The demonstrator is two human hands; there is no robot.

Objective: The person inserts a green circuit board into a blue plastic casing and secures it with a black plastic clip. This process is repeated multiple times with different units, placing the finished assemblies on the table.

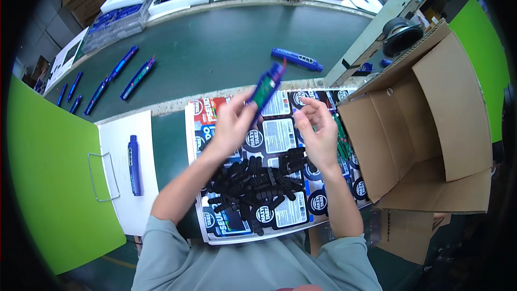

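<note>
My left hand (232,124) grips a blue tube-shaped casing (264,94), tilted up to the right. A green circuit board shows along its open side, and red wire sticks out at its upper end. To the right of the casing, my right hand (320,137) is raised with its fingers bent and apart, and I see nothing in it. Below both hands, a pile of small black plastic parts (256,183) lies on a printed sheet (280,134). Green circuit boards (343,139) lie beside my right wrist, partly hidden by it.
An open cardboard box (412,134) stands at the right. Several blue casings (138,78) lie on the green belt (215,43), with one blue casing (297,60) beyond my hands. Another blue casing (134,166) rests on a white board (148,153) at left. A metal post (371,37) rises behind.
</note>
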